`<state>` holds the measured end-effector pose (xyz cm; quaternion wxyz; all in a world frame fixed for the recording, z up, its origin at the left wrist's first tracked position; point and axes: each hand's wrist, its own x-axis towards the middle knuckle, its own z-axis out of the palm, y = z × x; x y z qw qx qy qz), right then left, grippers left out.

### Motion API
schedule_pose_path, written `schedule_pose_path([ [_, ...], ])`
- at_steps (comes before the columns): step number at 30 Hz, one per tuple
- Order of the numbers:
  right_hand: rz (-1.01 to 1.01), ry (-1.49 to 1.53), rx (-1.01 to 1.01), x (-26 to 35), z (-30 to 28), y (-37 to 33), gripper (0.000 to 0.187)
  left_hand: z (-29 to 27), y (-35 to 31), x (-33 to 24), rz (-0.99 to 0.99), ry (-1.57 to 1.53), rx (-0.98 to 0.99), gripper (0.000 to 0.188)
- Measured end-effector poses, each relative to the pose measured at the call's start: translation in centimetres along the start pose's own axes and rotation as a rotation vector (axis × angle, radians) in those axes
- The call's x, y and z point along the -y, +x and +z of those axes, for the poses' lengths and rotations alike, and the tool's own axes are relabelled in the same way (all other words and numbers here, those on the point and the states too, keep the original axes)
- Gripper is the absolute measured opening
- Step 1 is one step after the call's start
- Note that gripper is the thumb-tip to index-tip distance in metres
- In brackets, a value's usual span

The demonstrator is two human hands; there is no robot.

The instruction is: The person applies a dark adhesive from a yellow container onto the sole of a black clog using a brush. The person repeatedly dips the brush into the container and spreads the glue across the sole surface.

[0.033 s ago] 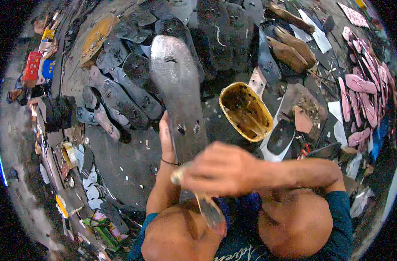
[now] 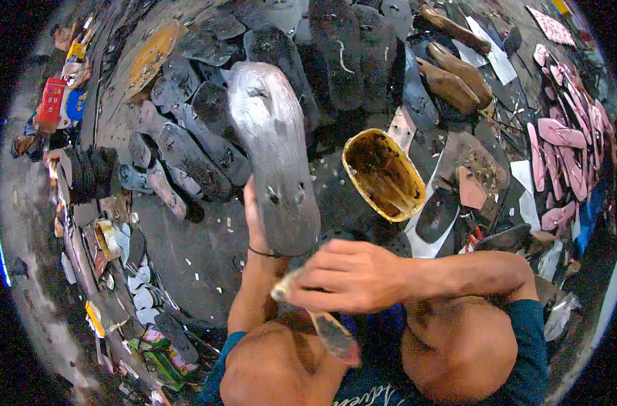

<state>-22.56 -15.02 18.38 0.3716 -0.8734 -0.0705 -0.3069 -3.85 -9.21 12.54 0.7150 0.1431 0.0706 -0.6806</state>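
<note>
My left hand holds a dark grey shoe sole from its left side and beneath. The sole is tilted, with a wet-looking shine on its far end and small holes near both ends. My right hand is closed around a brush with a wooden handle, just off the sole's near end. The brush's dark, stained flat part points down toward my knees, and its pale tip shows left of my fingers. Right of the sole sits a yellow tub, its inside coated brown.
Many dark soles lie left and beyond the held one. Brown shoe lasts rest at the far right, near pink sandal straps and soles. A scrap sheet lies beside the tub. Boxes and litter line the left.
The sole has turned slightly and its near end now shows clear of my right hand. My right hand, with the brush, has shifted a little down and toward me.
</note>
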Motion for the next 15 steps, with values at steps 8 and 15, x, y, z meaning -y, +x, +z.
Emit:
schedule_pose_path([
  [8,0.145,0.385,0.034,-1.2,-0.5,-0.5,0.036,-3.2,0.9,-1.9,0.002,0.001,0.16,0.047],
  [15,0.557,-0.088,-0.639,-16.5,-7.1,4.6,0.022,-5.7,0.0,2.4,0.231,0.407,-0.289,0.057],
])
